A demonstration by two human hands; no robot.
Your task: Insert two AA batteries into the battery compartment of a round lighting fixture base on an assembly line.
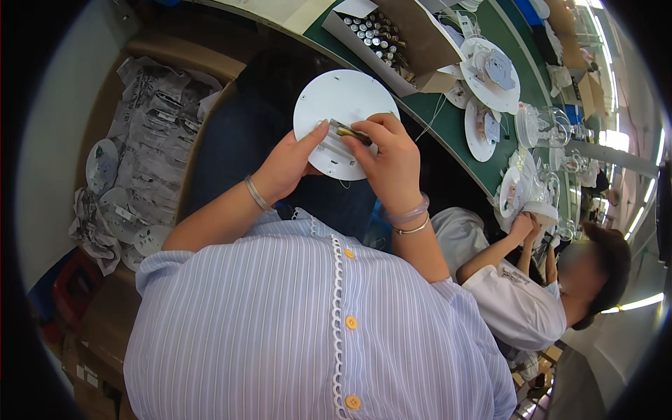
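One white disc (341, 94) gripped by left hand (285, 164); battery (348, 131) pinched in right hand (392, 157); print (516, 274) on co-worker's shirt (521, 311) illegible

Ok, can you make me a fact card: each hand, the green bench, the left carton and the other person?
Left hand: grips white round plate
Right hand: fingertips on a cylindrical battery at the plate
Green bench: open box of batteries, more round plates
Left carton: wrapped bundles
Other person: white shirt, hands on a white round part
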